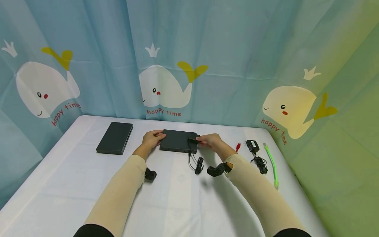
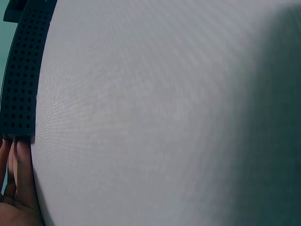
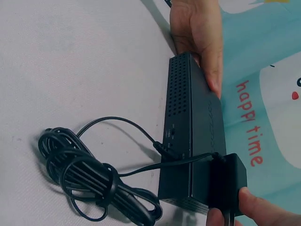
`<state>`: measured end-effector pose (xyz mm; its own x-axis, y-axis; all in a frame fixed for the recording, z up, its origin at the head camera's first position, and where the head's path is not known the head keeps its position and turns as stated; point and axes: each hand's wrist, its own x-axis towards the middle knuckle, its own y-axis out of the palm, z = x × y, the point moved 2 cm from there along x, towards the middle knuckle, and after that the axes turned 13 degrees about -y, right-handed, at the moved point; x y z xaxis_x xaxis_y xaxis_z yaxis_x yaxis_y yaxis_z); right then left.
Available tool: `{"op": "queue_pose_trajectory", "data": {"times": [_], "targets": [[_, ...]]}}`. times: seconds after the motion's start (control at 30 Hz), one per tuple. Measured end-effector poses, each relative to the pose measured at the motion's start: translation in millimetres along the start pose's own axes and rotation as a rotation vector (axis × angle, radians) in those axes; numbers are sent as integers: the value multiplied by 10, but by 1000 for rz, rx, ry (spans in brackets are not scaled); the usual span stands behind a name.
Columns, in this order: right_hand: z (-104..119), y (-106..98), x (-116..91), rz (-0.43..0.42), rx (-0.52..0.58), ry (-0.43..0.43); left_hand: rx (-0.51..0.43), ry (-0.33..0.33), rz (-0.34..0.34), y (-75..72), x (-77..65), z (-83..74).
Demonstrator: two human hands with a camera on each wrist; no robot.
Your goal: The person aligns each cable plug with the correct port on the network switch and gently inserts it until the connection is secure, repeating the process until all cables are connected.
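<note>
A flat black network switch [image 1: 176,140] lies near the table's back edge. My left hand [image 1: 152,139] grips its left end, with the thumb over the top; the left wrist view catches only those fingers [image 2: 24,174] against the vented casing [image 2: 21,80]. At the opposite end my right hand [image 1: 211,141] pinches a black power adapter [image 3: 230,183] between thumb and finger, on the switch's top right corner. From the adapter a cord runs to a tied coil [image 3: 89,174] on the table. The cord's plug [image 3: 165,150] sits in the switch's near side.
Another black network switch [image 1: 114,138] lies to the left. On the right are a red cable end [image 1: 238,147], partly behind my right arm, a second power adapter [image 1: 252,145] with its coiled cord [image 1: 260,164], and a green network cable [image 1: 271,164]. A whale-print curtain [image 1: 231,39] hangs behind.
</note>
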<state>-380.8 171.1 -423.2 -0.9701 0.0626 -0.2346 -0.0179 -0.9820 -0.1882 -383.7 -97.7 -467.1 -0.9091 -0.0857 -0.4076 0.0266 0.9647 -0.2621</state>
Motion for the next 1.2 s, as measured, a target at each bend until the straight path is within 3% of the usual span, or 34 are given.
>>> {"op": "queue_pose_trajectory", "data": {"times": [0.53,0.77,1.2], "targets": [[89,136,-34,-18,-62,3,-5,-12,-4,0,7,0],[103,207,-8,-12,-7,7,-8,-18,0,-7,-6,-1],[130,306,23,11,-16,7,5,-15,-6,-7,3,-1]]}}
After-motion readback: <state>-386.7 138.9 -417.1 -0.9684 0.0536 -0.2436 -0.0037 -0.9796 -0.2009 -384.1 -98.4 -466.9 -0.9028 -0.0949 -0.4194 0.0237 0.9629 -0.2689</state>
